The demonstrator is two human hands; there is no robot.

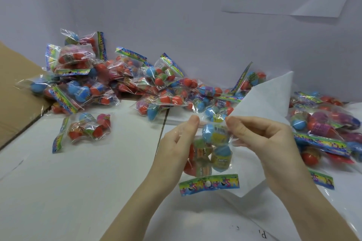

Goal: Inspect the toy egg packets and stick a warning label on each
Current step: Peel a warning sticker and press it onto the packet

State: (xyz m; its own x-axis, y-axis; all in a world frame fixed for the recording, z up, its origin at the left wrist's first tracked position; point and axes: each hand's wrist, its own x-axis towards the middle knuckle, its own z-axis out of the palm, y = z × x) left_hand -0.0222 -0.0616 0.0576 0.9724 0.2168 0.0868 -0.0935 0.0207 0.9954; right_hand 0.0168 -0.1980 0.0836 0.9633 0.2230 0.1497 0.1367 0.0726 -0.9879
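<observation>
I hold one clear packet of toy eggs [211, 154] above the table, its colourful header card hanging at the bottom. My left hand [176, 143] pinches the packet's upper left edge. My right hand [262, 137] pinches the upper right edge. Blue, orange and yellow-green eggs show through the plastic. No loose label is plainly visible in either hand.
A big heap of egg packets [125, 84] lies along the back wall, and another pile [323, 129] sits at the right. One packet [86, 129] lies alone at the left. A white backing sheet [262, 107] curls up behind my hands. Cardboard [17, 92] edges the left.
</observation>
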